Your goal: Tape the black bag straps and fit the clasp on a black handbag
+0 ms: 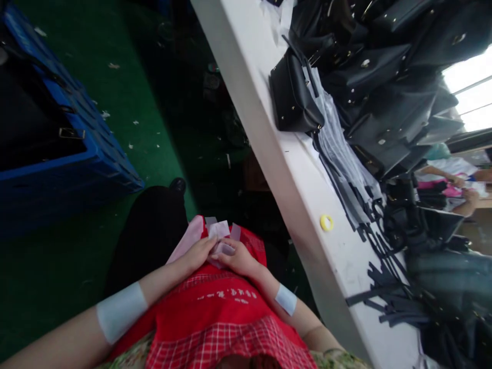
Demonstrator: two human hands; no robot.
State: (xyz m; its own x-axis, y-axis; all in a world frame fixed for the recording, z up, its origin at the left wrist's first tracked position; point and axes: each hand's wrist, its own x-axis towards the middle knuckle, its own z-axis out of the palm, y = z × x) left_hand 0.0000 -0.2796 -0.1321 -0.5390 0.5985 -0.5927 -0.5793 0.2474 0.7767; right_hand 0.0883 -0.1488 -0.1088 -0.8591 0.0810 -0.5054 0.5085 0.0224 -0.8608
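Dim workshop, dark green floor (126,107) littered with pale scraps. Nearest, at the lap, over a red apron with checked trim (196,312): a small bunch of thin, whitish, partly translucent slips (219,229), pinched between left hand (200,252) and right hand (240,258), both grips narrow and close together, exact finger placing too small to tell. Probably very light, limp, easily creased, perhaps inclined to slide or cling; best taken by a free edge or corner, between thumb and forefinger, without crushing the middle. Off to the left, a blue plastic crate (57,177) with dark contents. To the right, a long white table (342,251) bearing a bright yellow ring (322,222), a boxy black handbag (294,97) and dark flat straps (395,307). Farther, heaped black bags (384,118), another person (446,179) and a bright window (471,92).
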